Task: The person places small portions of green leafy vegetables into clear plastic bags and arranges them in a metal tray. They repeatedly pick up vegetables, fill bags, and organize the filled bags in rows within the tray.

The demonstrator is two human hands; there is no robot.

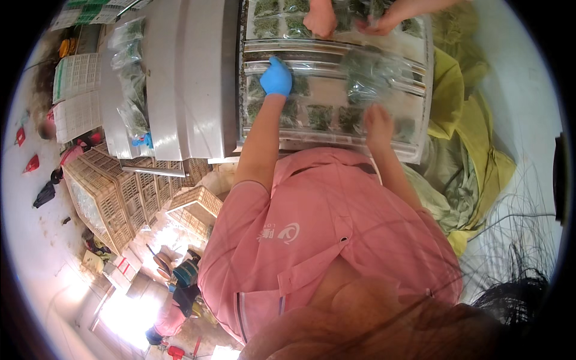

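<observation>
My left hand (276, 78), in a blue glove, rests at the left of a sealing machine's bed, over a clear bag of green plant matter; its fingertips are near the metal sealing bar (315, 69). My bare right hand (379, 123), blurred, is beside the lower row of bags, at the right. Whether either hand grips anything is unclear. A blurred clear plastic bag (366, 85) lies above my right hand, across the bars. Filled bags, such as one bag (320, 117), lie in rows on the pale bed (326, 91).
Across the machine, a co-worker's two hands (321, 20) (382, 22) handle more bags. At left, filled bags (132, 94) lie on a steel surface (166, 90). Stacked woven plastic crates (112, 189) stand below it. Yellow-green cloth sacks (472, 148) hang at right.
</observation>
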